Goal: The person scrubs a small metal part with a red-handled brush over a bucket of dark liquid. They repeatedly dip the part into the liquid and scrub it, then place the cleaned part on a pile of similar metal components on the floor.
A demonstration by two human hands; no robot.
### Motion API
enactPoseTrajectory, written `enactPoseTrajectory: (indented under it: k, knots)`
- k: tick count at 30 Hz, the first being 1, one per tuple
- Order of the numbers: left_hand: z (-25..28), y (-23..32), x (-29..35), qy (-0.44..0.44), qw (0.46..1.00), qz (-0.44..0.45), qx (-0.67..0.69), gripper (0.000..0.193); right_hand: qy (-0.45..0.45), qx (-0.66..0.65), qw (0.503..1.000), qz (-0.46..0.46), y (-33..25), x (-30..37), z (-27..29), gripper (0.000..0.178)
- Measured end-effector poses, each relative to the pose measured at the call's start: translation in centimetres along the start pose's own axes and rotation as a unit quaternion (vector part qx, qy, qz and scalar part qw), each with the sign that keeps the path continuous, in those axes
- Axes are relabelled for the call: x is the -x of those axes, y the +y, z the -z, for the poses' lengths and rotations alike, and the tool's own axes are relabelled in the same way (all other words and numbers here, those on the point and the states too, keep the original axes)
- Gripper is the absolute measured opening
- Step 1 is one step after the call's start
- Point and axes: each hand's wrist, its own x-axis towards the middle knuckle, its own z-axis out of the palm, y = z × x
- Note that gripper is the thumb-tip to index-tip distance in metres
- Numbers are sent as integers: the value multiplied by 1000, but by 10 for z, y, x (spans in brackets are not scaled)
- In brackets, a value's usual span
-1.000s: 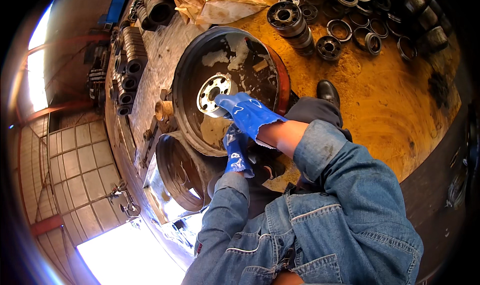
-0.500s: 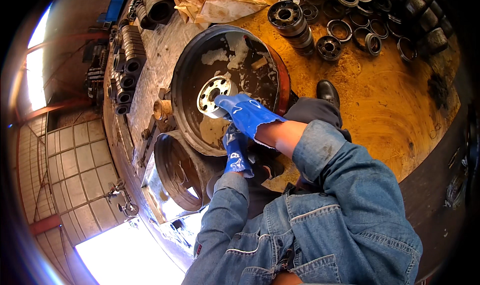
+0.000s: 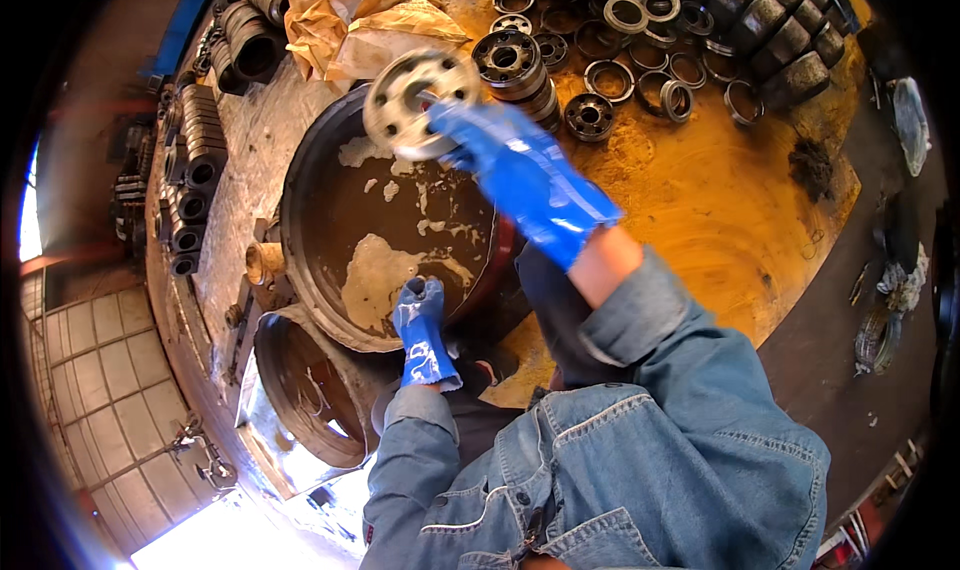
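My right hand (image 3: pixel 530 175), in a long blue rubber glove, is closed on the edge of a round metal flange (image 3: pixel 408 138) with a centre hole and smaller holes around it. The flange is blurred and hangs over the far rim of a big round tub (image 3: pixel 292 210). Brown liquid with patches of pale foam lies in the tub. Over the tub's near edge is my left hand (image 3: pixel 422 330), gloved in blue too, its fingers curled together. Something dark shows at its fingertips, too small to name.
Several metal rings (image 3: pixel 608 80) and a stack of flanges (image 3: pixel 515 65) stand on the yellow-brown floor. Dark cylinders (image 3: pixel 790 40) are piled at the far right. A crumpled tan sack (image 3: pixel 375 25) lies beyond the tub; an open drum (image 3: pixel 310 390) is at its near left.
My right hand has lifted the flange up and away from over the liquid, toward the far rim. My left hand has come apart from the right and stays low. The view has shifted right.
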Motion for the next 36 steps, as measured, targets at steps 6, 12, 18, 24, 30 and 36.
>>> enactPoseTrajectory:
  k: [6, 12, 18, 24, 30, 36]
  knots:
    - [-11, -18, 1, -2, 991, 28, 128, 54, 82, 74, 994, -21, 34, -5, 131, 48]
    - [-15, -20, 1, -34, 981, 40, 185, 58, 137, 62, 979, -136, 127, -15, 220, 44]
    - [-14, -24, 8, -44, 971, 70, 222, 58, 198, -67, 954, -216, 232, -41, 263, 40]
    - [-17, -22, 4, -55, 969, 91, 225, 59, 223, -120, 912, -323, 282, -57, 298, 38]
    - [-9, -15, 7, -75, 971, 102, 205, 60, 168, -15, 966, -198, 257, -40, 285, 38]
    - [-14, -34, 6, -76, 966, 97, 229, 62, 123, 44, 960, -246, 262, -79, 298, 41]
